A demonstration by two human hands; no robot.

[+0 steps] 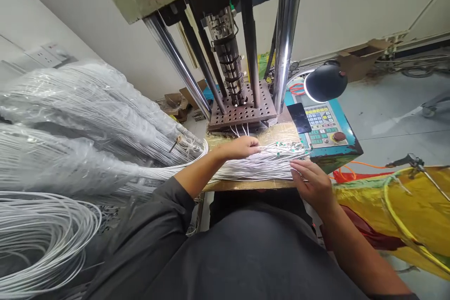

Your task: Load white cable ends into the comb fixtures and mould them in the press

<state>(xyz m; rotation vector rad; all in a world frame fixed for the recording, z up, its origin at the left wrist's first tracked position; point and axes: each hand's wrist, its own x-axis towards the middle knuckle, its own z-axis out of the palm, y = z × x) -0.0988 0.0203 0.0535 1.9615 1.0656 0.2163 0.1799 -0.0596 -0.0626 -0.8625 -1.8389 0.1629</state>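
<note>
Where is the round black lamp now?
In the head view, the black lamp sits right of centre, just above the teal control panel, beside the steel column, beyond the right hand.

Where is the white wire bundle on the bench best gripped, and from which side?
Probably mid-length, from above, wrapping across the strands: the wire bundle lies flat, left to right, and its green-tipped ends splay loose by the right hand.

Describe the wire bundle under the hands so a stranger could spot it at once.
Find the press with steel columns; before its perforated plate is a wooden worktop. The wire bundle lies across it under the left hand and right hand. Unlike the bagged wires at left, it is unwrapped, with small green tips.
</note>
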